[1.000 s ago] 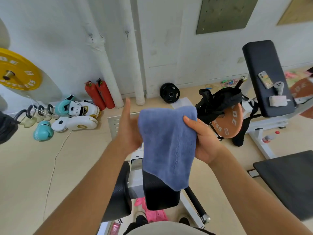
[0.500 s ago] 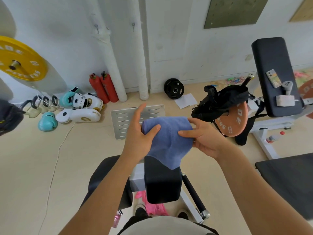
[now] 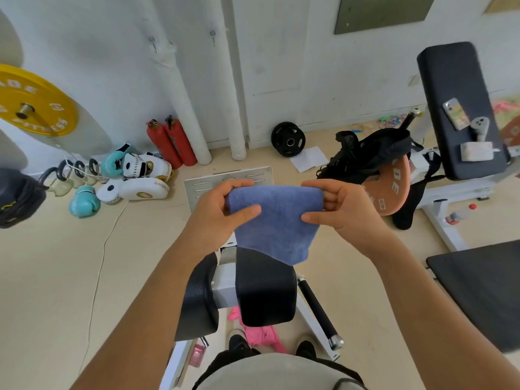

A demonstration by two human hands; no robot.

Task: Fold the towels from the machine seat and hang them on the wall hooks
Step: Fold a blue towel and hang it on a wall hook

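Observation:
A folded blue towel [image 3: 277, 220] hangs in front of me, held by its top fold. My left hand [image 3: 219, 209] pinches its upper left corner and my right hand [image 3: 340, 206] pinches its upper right corner. Below the towel stands the black padded machine seat [image 3: 264, 291]. A pink towel [image 3: 261, 332] lies lower down, partly hidden by the seat. Two small wall hooks [image 3: 152, 42] [image 3: 213, 35] stick out of the white wall, above and beyond my hands.
Two white padded pipes [image 3: 180, 94] run down the wall beside red fire extinguishers [image 3: 171, 142]. Boxing gloves and pads [image 3: 132, 175] lie on the floor at left. A black bench [image 3: 455, 108] with a phone stands at right, and a black bag [image 3: 368, 156] lies over an orange plate.
The towel has been folded shorter and turned wide between my hands. My hands dropped lower and now each pinch a top corner. The view tilted slightly downward.

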